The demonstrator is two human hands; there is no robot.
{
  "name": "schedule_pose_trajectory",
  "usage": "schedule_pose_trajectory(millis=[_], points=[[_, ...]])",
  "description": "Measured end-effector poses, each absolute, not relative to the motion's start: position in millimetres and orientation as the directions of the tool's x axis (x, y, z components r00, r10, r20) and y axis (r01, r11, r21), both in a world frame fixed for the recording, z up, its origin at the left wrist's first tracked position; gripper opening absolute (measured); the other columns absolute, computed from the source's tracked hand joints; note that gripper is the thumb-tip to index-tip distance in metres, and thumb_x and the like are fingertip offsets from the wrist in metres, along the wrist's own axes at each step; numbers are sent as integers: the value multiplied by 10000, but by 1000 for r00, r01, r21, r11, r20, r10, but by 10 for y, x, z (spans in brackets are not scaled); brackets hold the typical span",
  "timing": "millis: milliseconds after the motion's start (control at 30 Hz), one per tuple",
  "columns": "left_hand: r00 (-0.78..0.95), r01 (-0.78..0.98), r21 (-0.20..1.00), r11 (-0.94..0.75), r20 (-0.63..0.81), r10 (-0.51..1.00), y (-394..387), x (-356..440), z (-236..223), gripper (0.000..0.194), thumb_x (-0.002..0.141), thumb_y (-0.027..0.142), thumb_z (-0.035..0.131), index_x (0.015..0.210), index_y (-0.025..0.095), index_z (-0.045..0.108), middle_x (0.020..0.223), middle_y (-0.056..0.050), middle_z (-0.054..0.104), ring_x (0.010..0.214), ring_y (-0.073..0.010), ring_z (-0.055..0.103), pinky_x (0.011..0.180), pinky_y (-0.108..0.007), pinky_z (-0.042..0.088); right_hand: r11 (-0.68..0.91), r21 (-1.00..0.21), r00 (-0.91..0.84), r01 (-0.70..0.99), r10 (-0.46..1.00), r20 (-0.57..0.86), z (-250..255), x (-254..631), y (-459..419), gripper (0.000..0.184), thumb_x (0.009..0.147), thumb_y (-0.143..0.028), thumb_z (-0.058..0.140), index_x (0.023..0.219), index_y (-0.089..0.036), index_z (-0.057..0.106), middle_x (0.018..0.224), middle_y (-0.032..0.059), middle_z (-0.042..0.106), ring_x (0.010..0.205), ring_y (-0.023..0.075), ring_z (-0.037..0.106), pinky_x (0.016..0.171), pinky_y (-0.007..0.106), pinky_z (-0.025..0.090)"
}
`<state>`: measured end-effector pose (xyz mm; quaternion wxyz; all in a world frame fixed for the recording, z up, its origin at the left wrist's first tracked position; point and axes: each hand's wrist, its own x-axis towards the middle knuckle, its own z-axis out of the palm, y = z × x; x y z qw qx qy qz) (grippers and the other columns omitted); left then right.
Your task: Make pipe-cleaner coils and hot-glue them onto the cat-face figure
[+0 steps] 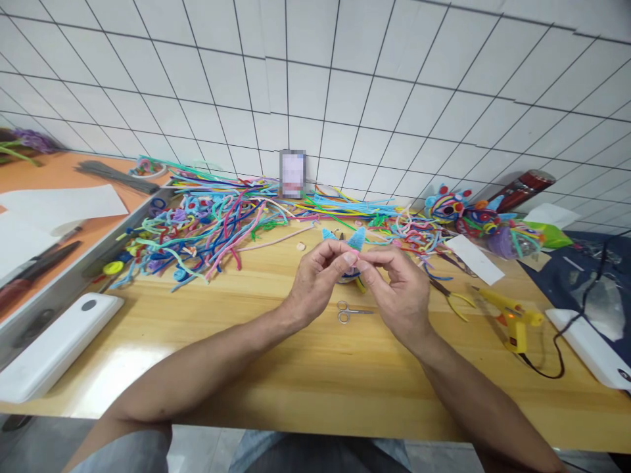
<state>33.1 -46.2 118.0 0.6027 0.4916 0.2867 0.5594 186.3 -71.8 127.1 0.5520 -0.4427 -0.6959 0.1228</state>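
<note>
Over the middle of the table, my left hand (319, 274) and my right hand (400, 289) meet fingertip to fingertip. Both pinch a small pink pipe cleaner piece (354, 257), mostly covered by the fingers. Just behind them, two light-blue fuzzy points (357, 238) stick up from a craft figure whose body is largely hidden by my hands. Small scissors (344, 313) lie below on the wood, between my wrists, touched by neither hand.
A tangle of coloured pipe cleaners (211, 230) covers the back left, with straight ones (345, 209) along the wall. A phone (292, 174) leans there. To the right are pliers (456, 299), a corded yellow glue gun (515, 322) and finished fuzzy figures (446, 205). A white case (59, 345) sits front left.
</note>
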Motion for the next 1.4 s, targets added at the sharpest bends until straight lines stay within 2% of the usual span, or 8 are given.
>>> schedule_pose_trajectory(millis=[133, 200, 500, 633, 833, 933, 1167, 1400], points=[[179, -438, 894, -95, 191, 965, -482, 358, 1166, 368, 824, 516, 849, 849, 187, 685, 693, 42, 569, 615, -89, 464, 617, -233, 422, 609, -676, 27, 415, 735, 678, 1151, 1828, -705, 134, 952, -218, 736, 1070, -280, 731, 1006, 20, 752, 884, 182, 715, 825, 367, 590], [194, -437, 895, -84, 185, 963, -478, 356, 1168, 364, 832, 511, 840, 861, 186, 679, 724, 39, 590, 631, -87, 478, 636, -232, 431, 593, -690, 53, 415, 742, 669, 1121, 1839, -690, 129, 962, -215, 716, 1073, -280, 732, 985, 18, 757, 886, 185, 721, 820, 364, 588], [376, -130, 953, -275, 304, 875, -323, 205, 1187, 303, 898, 463, 769, 962, 170, 726, 854, -31, 702, 752, -148, 607, 730, -288, 494, 505, -687, -56, 523, 824, 564, 1381, 1972, -682, 40, 902, -217, 709, 884, -227, 743, 803, 5, 767, 681, 147, 667, 688, 311, 541], [388, -93, 956, -278, 292, 874, -328, 185, 1226, 261, 926, 425, 712, 927, 165, 718, 851, -34, 711, 774, -155, 617, 743, -288, 485, 473, -736, -21, 484, 848, 530, 1353, 1956, -689, 52, 899, -243, 717, 924, -224, 758, 852, 22, 793, 726, 164, 707, 716, 323, 567], [384, -111, 960, -256, 280, 880, -368, 187, 1269, 324, 926, 489, 697, 861, 173, 679, 798, -20, 667, 745, -151, 584, 717, -279, 468, 504, -739, -19, 447, 832, 555, 1290, 1926, -676, 80, 916, -245, 724, 988, -243, 757, 873, 10, 792, 747, 159, 720, 740, 317, 583], [352, -135, 957, -257, 288, 891, -389, 198, 1271, 296, 941, 459, 666, 861, 174, 665, 804, -21, 654, 746, -148, 570, 715, -277, 463, 525, -752, 8, 399, 818, 575, 1269, 1916, -676, 105, 925, -255, 734, 1029, -246, 746, 869, 6, 783, 781, 165, 730, 746, 311, 590], [294, -218, 952, -214, 273, 916, -444, 237, 1277, 276, 916, 439, 687, 863, 170, 657, 800, -11, 621, 747, -142, 541, 711, -271, 456, 557, -719, 3, 416, 790, 613, 1205, 1918, -697, 58, 970, -283, 725, 1007, -263, 765, 923, 8, 779, 818, 166, 709, 805, 339, 567], [233, -342, 931, -128, 216, 948, -518, 301, 1236, 325, 881, 483, 754, 855, 173, 659, 834, -13, 652, 803, -142, 573, 782, -273, 489, 583, -708, 33, 398, 762, 646, 1155, 1845, -702, 60, 963, -305, 722, 982, -259, 755, 939, 32, 757, 872, 191, 711, 785, 367, 586]])
